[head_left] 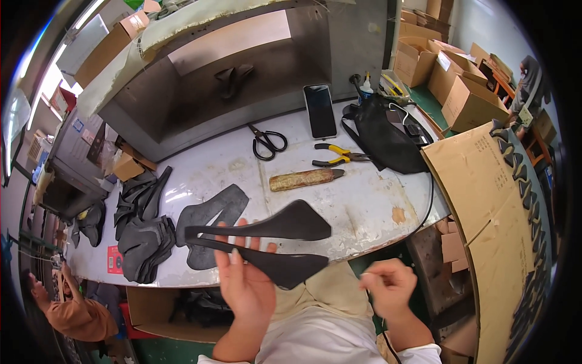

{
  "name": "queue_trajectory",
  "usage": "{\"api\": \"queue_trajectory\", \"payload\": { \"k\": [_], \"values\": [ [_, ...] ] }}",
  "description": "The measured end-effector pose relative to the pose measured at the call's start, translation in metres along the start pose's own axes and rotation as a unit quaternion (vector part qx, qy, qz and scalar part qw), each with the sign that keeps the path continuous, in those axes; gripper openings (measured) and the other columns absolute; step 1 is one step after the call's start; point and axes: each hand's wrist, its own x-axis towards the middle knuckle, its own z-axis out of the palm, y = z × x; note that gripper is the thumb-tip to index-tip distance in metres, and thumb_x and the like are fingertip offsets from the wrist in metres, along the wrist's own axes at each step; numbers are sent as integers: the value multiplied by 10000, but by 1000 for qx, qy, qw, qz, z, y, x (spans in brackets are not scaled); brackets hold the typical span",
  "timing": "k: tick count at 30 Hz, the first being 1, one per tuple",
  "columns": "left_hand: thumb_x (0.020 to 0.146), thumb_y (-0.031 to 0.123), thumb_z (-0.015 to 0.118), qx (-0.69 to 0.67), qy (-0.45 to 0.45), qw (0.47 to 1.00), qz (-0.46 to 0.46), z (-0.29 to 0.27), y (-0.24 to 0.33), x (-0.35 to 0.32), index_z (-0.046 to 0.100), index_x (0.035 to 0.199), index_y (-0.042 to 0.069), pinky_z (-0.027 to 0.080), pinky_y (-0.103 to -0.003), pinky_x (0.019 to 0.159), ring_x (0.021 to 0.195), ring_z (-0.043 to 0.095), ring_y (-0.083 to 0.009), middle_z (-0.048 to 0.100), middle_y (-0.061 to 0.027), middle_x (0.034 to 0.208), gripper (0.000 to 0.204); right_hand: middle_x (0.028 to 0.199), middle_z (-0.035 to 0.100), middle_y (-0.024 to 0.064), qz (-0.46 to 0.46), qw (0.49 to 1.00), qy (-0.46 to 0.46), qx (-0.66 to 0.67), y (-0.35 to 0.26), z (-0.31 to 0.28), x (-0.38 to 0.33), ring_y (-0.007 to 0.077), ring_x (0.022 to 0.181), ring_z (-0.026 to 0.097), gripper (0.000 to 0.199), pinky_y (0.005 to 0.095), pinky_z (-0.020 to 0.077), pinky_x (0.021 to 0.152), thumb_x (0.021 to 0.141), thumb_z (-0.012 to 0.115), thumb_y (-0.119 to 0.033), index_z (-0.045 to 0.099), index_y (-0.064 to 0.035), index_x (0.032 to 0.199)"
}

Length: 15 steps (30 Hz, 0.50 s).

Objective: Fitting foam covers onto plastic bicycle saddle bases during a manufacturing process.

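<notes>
Over the near worktable edge (370, 244), the forked black shoe-upper piece (294, 221) is clamped in the left hand (250, 292), thumb opposing fingers; if loosened, it could be dropped. The right hand (391, 287) is curled, fingers together.

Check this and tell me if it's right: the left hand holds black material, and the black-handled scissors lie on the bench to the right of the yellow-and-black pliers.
Not quite: the head view shows the black-handled scissors on the bench to the left of the yellow-and-black pliers. The left hand does hold black material.
</notes>
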Motion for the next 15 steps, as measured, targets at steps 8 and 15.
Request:
{"api": "queue_trajectory", "payload": {
  "k": [8,15],
  "values": [
    [874,41,620,588,-310,705,247,-26,-5,26,467,1378,12,423,-422,1019,1299,464,-372,453,-230,1414,528,797,662,147,108,908,-3,-406,100,-143,-55,223,693,651,274,309,527,654,808,654,64,627,27,1078],
    [764,85,746,627,-265,684,263,-35,-18,31,607,1168,20,461,-416,890,1032,597,-337,632,-157,1134,432,937,670,212,131,899,3,-417,65,-126,-36,349,818,661,358,360,530,729,800,646,56,614,25,1155]
  ]
}}
